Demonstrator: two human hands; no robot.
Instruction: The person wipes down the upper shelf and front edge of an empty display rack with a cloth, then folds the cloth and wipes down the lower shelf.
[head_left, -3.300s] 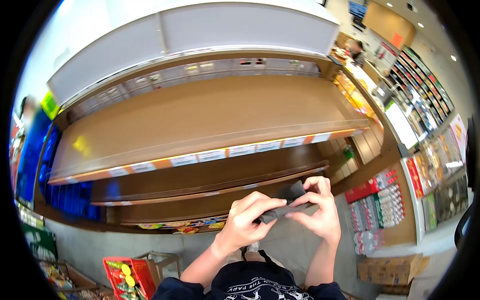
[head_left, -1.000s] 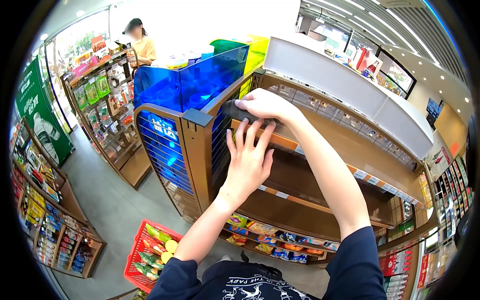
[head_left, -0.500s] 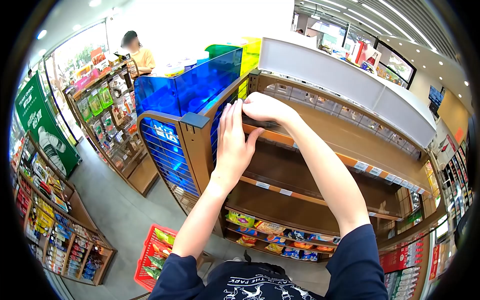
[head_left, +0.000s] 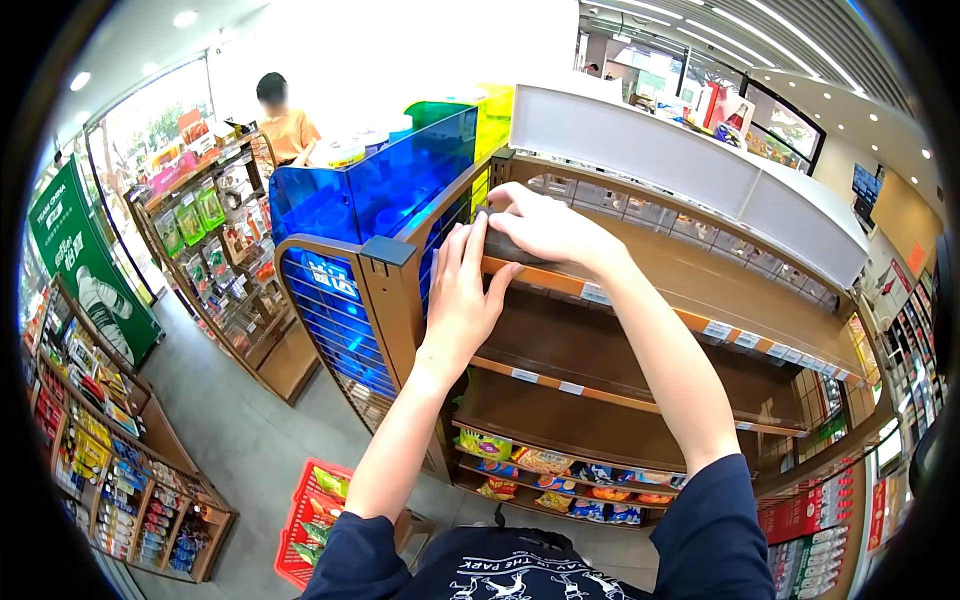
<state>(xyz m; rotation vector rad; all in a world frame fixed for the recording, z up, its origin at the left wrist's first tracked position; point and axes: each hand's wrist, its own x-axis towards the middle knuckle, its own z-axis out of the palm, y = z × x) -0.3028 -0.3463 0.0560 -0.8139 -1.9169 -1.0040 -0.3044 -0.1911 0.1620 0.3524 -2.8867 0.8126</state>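
Observation:
My right hand point(head_left: 555, 230) is bent over the left end of the upper brown shelf point(head_left: 660, 265), its fingers curled on a dark grey cloth point(head_left: 506, 246). Part of the cloth shows below the fingers; the rest is hidden. Just left of it, my left hand point(head_left: 462, 300) has its fingers stretched upward and its thumb apart. Its fingertips are beside the cloth, and whether they touch it cannot be made out. Both hands are close to the shelf's brown side post point(head_left: 395, 300) and the blue translucent bin point(head_left: 410, 175).
Snack bags point(head_left: 540, 460) lie on the lowest shelves. A red basket point(head_left: 290, 540) with packets stands on the floor at lower left. Goods racks point(head_left: 270, 350) are on the left, with a person in orange point(head_left: 288, 130) behind. Bottle packs point(head_left: 820, 555) stand at lower right.
The view has swung left from the shelf front to its left end. The cloth, earlier between both hands in front of me, is now at the shelf under my right hand.

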